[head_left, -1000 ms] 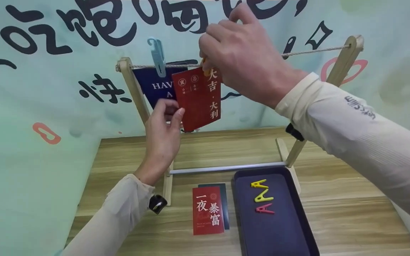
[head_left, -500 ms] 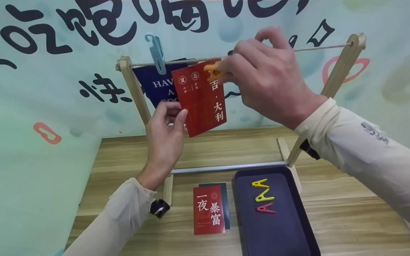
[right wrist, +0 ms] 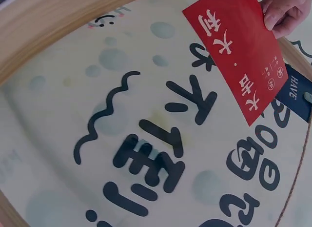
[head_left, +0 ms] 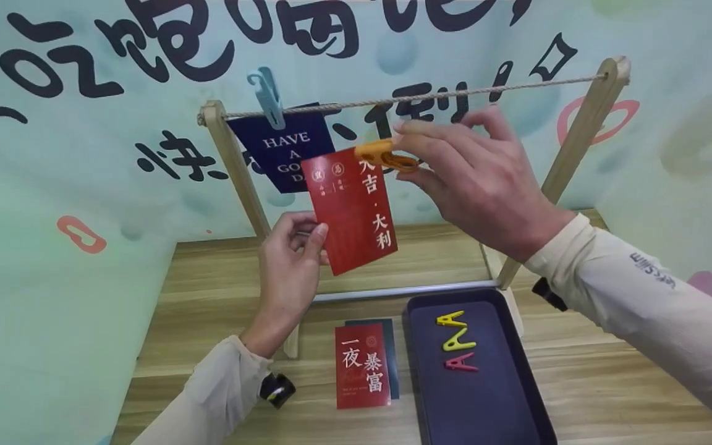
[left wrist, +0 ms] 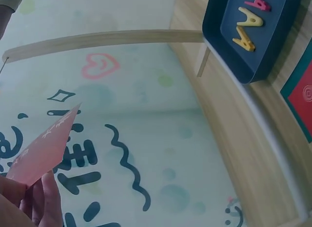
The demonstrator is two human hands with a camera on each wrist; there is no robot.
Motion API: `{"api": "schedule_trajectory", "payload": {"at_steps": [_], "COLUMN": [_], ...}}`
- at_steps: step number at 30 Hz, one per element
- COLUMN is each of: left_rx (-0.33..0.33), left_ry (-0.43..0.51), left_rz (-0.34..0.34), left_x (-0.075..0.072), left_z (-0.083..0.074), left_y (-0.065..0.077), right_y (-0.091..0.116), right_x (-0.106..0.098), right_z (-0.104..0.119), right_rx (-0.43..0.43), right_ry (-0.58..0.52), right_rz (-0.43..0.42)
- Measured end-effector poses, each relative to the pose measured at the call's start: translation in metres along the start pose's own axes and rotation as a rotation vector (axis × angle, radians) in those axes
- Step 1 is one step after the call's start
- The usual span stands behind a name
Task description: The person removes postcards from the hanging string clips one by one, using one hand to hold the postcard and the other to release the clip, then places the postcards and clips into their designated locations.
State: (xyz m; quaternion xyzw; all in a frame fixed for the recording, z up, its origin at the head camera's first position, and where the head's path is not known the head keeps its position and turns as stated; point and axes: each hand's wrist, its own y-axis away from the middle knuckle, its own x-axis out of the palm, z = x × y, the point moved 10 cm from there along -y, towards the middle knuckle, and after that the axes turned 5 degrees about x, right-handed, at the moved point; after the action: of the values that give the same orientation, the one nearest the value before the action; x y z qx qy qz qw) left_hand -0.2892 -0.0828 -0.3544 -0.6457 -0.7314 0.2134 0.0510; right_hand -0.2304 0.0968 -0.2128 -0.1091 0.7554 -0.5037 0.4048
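My left hand [head_left: 291,278] pinches the left edge of a red card [head_left: 353,216] with white characters, thumb in front. In the left wrist view, the same card [left wrist: 46,149] tilts up from my fingers. My right hand [head_left: 473,179] pinches an orange clothespin [head_left: 393,154], which overlaps the card's upper right corner in the head view. In the right wrist view, no clip shows on the red card [right wrist: 239,51]. Both hands are below a rope [head_left: 455,93]. A light-blue clothespin [head_left: 267,99] holds a navy card [head_left: 288,148] on the rope's left part.
A wooden frame, with its right post [head_left: 578,142] and left post [head_left: 235,167], carries the rope. A grey rod [head_left: 399,289] joins its base. A dark tray [head_left: 486,408] holds two yellow clothespins and a pink clothespin [head_left: 461,363]. Left of it, another red card [head_left: 362,371] overlaps a teal one.
The red card has come down from the rope in my left hand. My right hand has moved down and right, with the orange clothespin still pinched. The navy card is less covered.
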Motion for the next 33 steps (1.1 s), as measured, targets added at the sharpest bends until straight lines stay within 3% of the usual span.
{"api": "schedule_trajectory", "payload": {"at_steps": [9, 18, 23, 28, 33], "left_rx": [-0.065, -0.179, -0.221, -0.284, -0.333], "left_ry": [0.003, -0.057, -0.067, -0.062, -0.053], "left_rz": [0.015, 0.094, 0.079, 0.080, 0.098], "left_x": [0.001, 0.009, 0.004, 0.007, 0.017], "left_z": [0.027, 0.078, 0.102, 0.125, 0.148], "left_y": [0.015, 0.041, 0.055, 0.068, 0.083], "right_y": [0.037, 0.074, 0.098, 0.125, 0.157], "right_x": [0.011, 0.026, 0.040, 0.051, 0.065], "right_z": [-0.004, -0.020, -0.020, -0.021, -0.027], "right_rx": [0.044, 0.119, 0.132, 0.146, 0.255], "right_ry": [-0.035, 0.001, 0.008, 0.006, -0.011], "right_rz": [0.109, 0.187, 0.219, 0.218, 0.276]}}
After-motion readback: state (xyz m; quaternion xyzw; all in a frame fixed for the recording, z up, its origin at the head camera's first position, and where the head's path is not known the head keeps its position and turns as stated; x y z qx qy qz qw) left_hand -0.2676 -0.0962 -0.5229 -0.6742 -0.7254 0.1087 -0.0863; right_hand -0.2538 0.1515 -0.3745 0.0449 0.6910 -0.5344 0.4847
